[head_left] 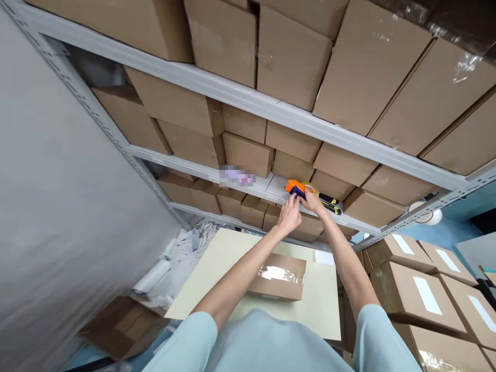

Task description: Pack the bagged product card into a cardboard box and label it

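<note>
Both my arms reach up to a grey metal shelf (271,187). My right hand (312,200) is closed on an orange and blue tape dispenser (296,188) that rests on the shelf board. My left hand (290,214) is just below and left of it, fingers bent, touching the dispenser's blue end. A yellow and black utility knife (330,203) lies on the shelf right beside the dispenser. Below my arms, a taped cardboard box (279,276) sits on a pale yellow table (321,305).
Cardboard boxes (290,57) fill every shelf level above and around my hands. More boxes with white labels (416,294) are stacked at the right. Crumpled white paper and bags (174,258) lie beyond the table's left edge. A grey wall (58,217) runs along the left.
</note>
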The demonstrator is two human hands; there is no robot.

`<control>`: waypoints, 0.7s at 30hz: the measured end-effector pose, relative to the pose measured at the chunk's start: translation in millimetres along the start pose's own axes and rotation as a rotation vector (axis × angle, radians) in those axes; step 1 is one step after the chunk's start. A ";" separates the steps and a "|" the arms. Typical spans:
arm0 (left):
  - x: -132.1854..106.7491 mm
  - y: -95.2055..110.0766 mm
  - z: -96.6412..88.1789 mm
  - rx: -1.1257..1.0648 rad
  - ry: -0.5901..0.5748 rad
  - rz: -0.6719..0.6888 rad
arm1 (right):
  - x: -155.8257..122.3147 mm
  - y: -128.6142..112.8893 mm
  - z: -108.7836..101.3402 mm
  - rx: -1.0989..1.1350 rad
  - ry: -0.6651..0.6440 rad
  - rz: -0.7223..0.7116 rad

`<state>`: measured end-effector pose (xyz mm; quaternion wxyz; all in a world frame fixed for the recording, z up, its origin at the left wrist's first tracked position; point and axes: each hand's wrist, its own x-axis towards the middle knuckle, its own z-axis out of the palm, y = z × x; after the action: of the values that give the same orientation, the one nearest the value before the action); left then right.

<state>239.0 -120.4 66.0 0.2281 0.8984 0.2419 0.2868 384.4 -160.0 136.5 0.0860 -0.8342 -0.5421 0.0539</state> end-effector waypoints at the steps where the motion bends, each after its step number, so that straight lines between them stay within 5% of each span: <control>1: 3.1 -6.4 -4.1 0.009 -0.037 -0.008 | 10.6 -2.9 0.5 -0.011 -0.011 0.006; 6: -20.5 -42.0 -15.6 0.021 -0.083 -0.022 | 44.3 -13.4 15.2 -0.031 -0.051 0.024; 13: -107.3 -79.2 -4.8 -0.078 -0.029 -0.147 | 43.2 -14.3 40.7 -0.008 0.085 0.035; 17: -182.2 -104.3 2.9 -0.145 0.002 -0.272 | -29.7 -1.3 80.6 0.139 0.417 -0.006; 21: -256.2 -126.4 10.7 -0.158 0.023 -0.536 | -151.2 3.7 157.3 0.339 0.374 0.139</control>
<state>23.2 -169.8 -114.8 0.3626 0.7785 0.4502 0.2444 297.5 -286.3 -18.8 0.3193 -0.8386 -0.4413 -0.0053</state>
